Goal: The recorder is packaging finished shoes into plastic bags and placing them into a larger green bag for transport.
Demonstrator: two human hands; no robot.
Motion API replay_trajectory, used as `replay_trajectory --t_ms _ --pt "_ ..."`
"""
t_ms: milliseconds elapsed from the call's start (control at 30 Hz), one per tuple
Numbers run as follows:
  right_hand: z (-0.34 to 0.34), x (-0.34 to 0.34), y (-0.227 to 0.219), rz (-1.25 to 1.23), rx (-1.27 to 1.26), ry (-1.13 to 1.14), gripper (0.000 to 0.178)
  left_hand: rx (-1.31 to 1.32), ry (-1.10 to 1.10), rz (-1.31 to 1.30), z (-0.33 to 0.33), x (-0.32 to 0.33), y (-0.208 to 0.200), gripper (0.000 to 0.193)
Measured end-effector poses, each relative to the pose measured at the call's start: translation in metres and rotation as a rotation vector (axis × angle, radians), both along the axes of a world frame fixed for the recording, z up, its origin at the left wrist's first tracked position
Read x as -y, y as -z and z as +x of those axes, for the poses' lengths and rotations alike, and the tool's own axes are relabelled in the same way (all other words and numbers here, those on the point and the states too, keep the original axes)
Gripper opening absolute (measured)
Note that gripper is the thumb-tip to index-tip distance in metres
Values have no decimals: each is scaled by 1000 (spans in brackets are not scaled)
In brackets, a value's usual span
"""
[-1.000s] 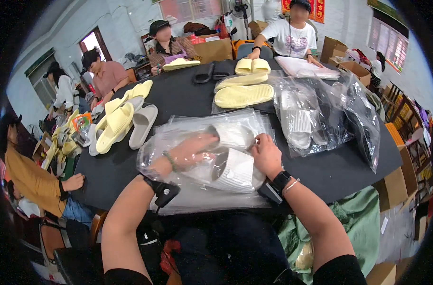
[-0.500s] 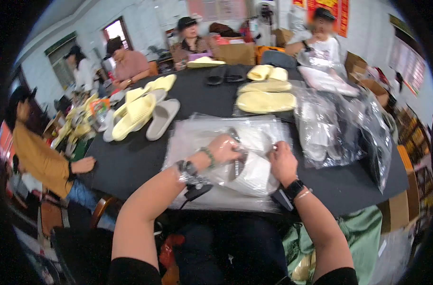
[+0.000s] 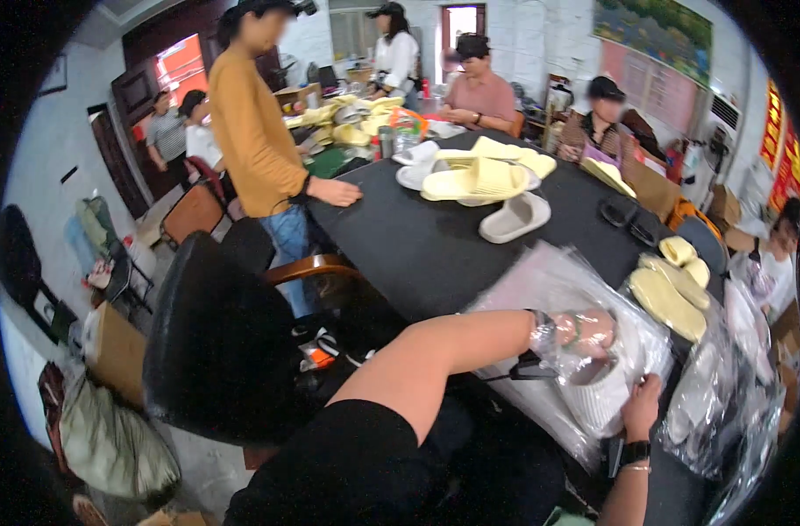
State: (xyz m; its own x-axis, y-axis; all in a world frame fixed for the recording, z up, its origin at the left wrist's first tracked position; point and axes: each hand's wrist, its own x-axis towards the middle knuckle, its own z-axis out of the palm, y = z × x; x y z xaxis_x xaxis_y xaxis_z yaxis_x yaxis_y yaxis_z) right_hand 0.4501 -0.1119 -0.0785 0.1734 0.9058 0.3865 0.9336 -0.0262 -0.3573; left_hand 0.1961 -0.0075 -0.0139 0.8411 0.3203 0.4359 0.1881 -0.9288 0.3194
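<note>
A pair of white ridged slippers [image 3: 595,399] lies in a clear plastic bag over a stack of flat clear plastic bags [image 3: 527,294]. My left hand [image 3: 586,331] is inside the bag's mouth, the plastic covering it up to the wrist. It rests at the slippers, its fingers blurred behind the film, so their grip is unclear. At the near right side my right hand [image 3: 643,405] has its fingers closed on the bag's edge, beside the slippers.
On the black table [image 3: 391,237] lie yellow and grey slippers [image 3: 479,180], yellow slippers [image 3: 667,302], black slippers [image 3: 628,219] and bagged slippers [image 3: 702,394]. A person in a mustard top [image 3: 251,131] stands at the left, one hand on the table. A black chair [image 3: 216,342] stands close by.
My view has swung to the left, so the table and slippers appear further right. My left hand stays in the bag over the white slippers; my right hand stays at its edge.
</note>
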Motion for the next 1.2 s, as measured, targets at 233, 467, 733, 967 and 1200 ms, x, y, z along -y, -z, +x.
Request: replay_trajectory --t_ms 233,467,733,967,1200 --pt "1 -7 -3 -27 99 -13 24 -45 -90 104 -14 -1 2 31" --pt "-19 2 -9 70 154 17 23 8 -105 21 -62 -22 10 33" --pt "-25 4 -11 103 126 5 23 -16 -460 8 -193 -4 -8 34" --pt "-14 1 -2 86 104 25 25 -13 -863 35 -293 32 -61 44" --pt "61 -30 10 -19 479 -471 33 92 -1050 150 -329 60 -135 51"
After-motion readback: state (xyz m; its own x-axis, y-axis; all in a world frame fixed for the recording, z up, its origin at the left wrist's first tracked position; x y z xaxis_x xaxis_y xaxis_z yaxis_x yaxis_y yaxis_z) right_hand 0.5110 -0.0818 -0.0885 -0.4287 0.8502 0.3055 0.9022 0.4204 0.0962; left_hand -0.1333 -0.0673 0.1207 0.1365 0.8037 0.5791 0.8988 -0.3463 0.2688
